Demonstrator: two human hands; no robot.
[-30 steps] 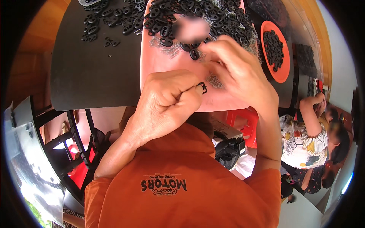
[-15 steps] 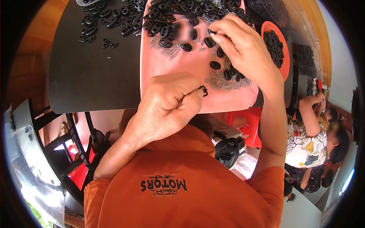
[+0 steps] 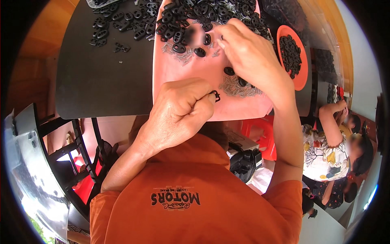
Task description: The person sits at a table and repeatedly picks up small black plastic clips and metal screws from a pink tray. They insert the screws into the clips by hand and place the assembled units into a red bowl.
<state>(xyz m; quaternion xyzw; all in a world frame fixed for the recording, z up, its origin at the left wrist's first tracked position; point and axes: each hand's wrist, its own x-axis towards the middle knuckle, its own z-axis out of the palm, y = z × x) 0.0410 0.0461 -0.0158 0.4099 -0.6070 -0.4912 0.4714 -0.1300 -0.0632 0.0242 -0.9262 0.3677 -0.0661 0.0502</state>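
Note:
My left hand [image 3: 178, 110] is closed in a fist near the front of the pink cloth [image 3: 178, 73]. A small black plastic cord-lock piece [image 3: 215, 96] with an opening sticks out between its thumb and forefinger. Above the cloth, on the right, my right hand [image 3: 252, 53] has thumb and forefinger brought together; whatever they pinch is too small to make out. Black oval cord-lock bodies [image 3: 179, 48] with two holes lie in a heap at the back of the cloth. Thin metal springs [image 3: 239, 87] are spread beneath my right hand, a few black pieces among them.
More two-hole cord locks [image 3: 140, 32] are scattered on the black table [image 3: 101, 81] to the left. At the right stands an orange bowl [image 3: 301, 83] of small black pieces. Beyond it sits another person [image 3: 325, 154]. Below the table edge is a red stool [image 3: 266, 138].
My right hand has shifted slightly left, and the black piece at its fingertips no longer shows clearly. My left hand keeps its grip almost in place. The view has shifted slightly.

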